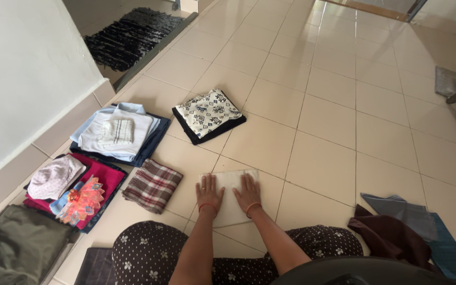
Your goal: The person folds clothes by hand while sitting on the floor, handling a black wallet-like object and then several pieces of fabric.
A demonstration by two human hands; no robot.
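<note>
both palms lie spread flat, left hand [209,193] and right hand [248,192], pressing the folded cream cloth [231,196] smooth on the tile floor [333,121]; plaid cloth [152,185] at nine o'clock; the smoothing looks nearly finished.

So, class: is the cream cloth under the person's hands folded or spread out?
Folded: the cream cloth is a compact rectangle, both hands pressing flat on it.

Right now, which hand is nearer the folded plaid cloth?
Left. The left hand lies just right of the plaid cloth; the right hand rests farther right.
</note>
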